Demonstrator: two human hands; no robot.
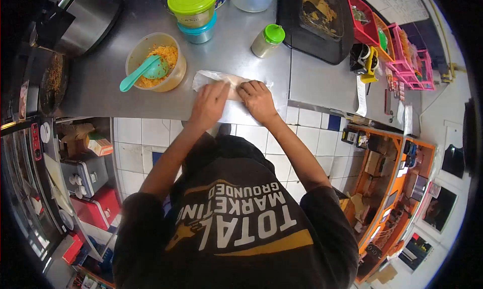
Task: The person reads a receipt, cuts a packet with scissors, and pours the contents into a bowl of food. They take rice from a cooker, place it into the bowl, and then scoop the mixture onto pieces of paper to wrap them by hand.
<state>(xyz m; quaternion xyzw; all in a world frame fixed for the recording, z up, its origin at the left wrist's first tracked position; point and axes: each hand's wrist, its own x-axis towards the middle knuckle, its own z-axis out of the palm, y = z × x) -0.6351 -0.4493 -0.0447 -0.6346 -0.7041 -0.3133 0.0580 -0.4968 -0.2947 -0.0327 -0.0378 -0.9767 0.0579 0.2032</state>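
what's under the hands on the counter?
A pale folded wrap, pressed on the steel counter by left hand and right hand. Its filling, if any, is covered by the wrap and hands.

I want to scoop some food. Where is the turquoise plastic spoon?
In the head view, the turquoise plastic spoon rests in the clear round tub of orange food on the steel counter, just left of the person's left hand.
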